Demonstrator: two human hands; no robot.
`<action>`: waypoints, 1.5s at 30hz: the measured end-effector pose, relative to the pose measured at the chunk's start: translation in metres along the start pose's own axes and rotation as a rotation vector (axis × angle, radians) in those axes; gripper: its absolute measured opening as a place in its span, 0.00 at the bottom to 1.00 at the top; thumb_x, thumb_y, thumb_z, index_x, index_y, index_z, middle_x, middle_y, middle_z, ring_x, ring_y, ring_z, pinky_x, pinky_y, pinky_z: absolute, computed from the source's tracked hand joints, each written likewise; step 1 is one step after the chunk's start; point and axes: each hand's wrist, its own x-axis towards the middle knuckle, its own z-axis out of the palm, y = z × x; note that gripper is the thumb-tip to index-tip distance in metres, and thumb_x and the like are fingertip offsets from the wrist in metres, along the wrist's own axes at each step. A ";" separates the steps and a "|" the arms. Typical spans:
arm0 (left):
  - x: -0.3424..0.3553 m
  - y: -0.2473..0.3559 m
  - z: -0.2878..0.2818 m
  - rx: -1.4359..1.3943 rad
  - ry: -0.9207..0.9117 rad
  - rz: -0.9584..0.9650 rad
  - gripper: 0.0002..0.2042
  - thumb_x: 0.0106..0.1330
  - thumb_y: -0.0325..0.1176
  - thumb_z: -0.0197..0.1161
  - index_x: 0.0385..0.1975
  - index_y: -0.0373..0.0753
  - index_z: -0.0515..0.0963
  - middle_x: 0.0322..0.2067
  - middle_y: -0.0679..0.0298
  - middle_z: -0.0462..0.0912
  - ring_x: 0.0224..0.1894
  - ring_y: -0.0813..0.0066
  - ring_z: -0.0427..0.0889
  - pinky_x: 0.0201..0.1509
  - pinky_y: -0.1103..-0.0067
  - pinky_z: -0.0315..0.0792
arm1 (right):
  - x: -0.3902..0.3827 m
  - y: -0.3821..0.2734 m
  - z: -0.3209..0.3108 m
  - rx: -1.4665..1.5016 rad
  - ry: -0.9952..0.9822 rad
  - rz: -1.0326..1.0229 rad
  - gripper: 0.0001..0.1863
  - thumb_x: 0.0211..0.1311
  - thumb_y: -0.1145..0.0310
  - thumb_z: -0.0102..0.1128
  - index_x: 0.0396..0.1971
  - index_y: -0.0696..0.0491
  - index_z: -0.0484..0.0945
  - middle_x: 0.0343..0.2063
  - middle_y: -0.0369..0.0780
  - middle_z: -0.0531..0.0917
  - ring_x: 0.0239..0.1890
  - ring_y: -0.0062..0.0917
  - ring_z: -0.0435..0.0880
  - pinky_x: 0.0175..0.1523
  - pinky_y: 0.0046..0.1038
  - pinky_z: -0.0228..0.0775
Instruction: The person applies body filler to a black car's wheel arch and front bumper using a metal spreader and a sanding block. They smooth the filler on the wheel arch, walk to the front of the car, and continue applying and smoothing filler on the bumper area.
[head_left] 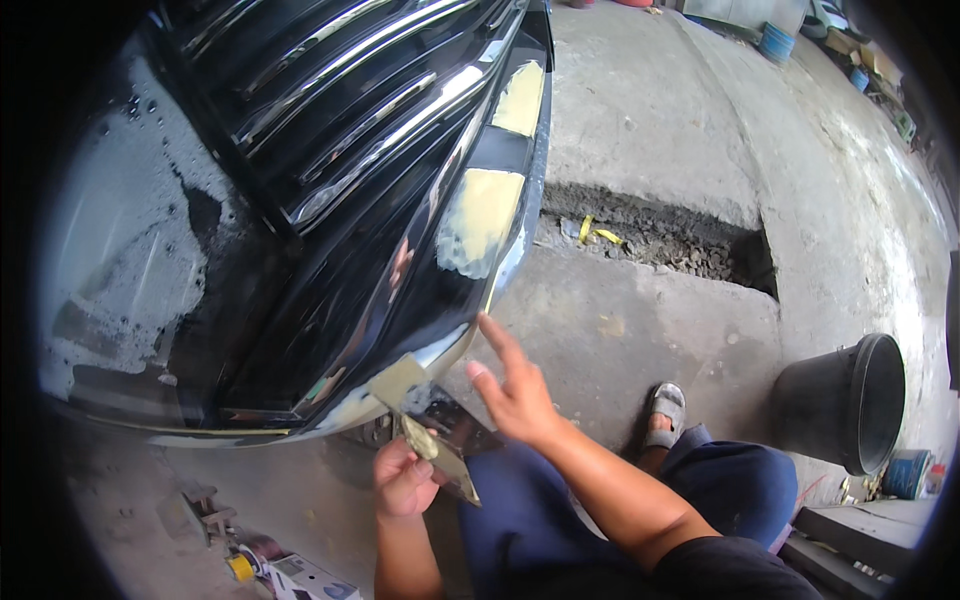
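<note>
A black car bumper [330, 290] with chrome grille strips fills the left and upper middle. Pale yellow filler patches [488, 205] run along its right side. My left hand [405, 480], below the bumper's corner, is closed on a dark, flat putty board [455, 418] carrying a yellowish lump of putty [420, 438]. A greenish-yellow flat area [398, 383] shows at the board's upper end, against the bumper; whether it is filler or a blade I cannot tell. My right hand [520, 395] holds nothing visible; its index finger is stretched out to the bumper's edge, thumb apart.
A black bucket [815, 405] lies tipped on the concrete at the right, near my sandalled foot [665, 410]. Beyond the bumper is a sunken pit [680, 250] with rubble. A blue tin [905, 473] stands lower right; a box [305, 580] lies lower left.
</note>
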 end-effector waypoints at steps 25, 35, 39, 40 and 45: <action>0.054 0.023 0.121 -0.086 0.191 0.667 0.21 0.74 0.21 0.51 0.66 0.37 0.65 0.61 0.59 0.75 0.63 0.70 0.73 0.71 0.71 0.62 | -0.013 -0.096 -0.126 0.614 -0.179 -0.014 0.40 0.62 0.82 0.66 0.73 0.56 0.57 0.47 0.44 0.84 0.49 0.26 0.84 0.56 0.29 0.76; 0.048 0.031 0.120 0.228 -0.093 0.419 0.20 0.76 0.23 0.51 0.66 0.32 0.68 0.62 0.59 0.75 0.64 0.70 0.72 0.72 0.73 0.60 | 0.004 -0.112 -0.109 0.344 -0.243 -0.058 0.33 0.63 0.82 0.66 0.68 0.58 0.65 0.48 0.41 0.84 0.52 0.24 0.82 0.57 0.26 0.74; 0.043 0.051 0.114 0.746 -0.042 0.360 0.17 0.75 0.24 0.54 0.61 0.29 0.72 0.53 0.56 0.81 0.54 0.70 0.79 0.59 0.79 0.69 | 0.009 -0.113 -0.112 0.295 -0.243 -0.132 0.35 0.63 0.82 0.66 0.69 0.57 0.62 0.46 0.45 0.85 0.48 0.26 0.84 0.54 0.28 0.76; 0.045 0.056 0.116 0.869 -0.064 0.405 0.16 0.75 0.24 0.54 0.60 0.28 0.73 0.52 0.55 0.81 0.52 0.69 0.80 0.56 0.79 0.71 | 0.010 -0.113 -0.113 0.316 -0.239 -0.133 0.35 0.63 0.82 0.67 0.68 0.57 0.63 0.46 0.45 0.85 0.48 0.26 0.84 0.54 0.28 0.76; 0.054 0.066 0.122 1.121 -0.112 0.529 0.15 0.73 0.21 0.55 0.58 0.29 0.75 0.47 0.52 0.82 0.42 0.62 0.84 0.46 0.77 0.76 | 0.014 -0.115 -0.122 0.392 -0.268 -0.160 0.33 0.61 0.84 0.66 0.67 0.58 0.66 0.48 0.41 0.84 0.52 0.24 0.82 0.57 0.27 0.74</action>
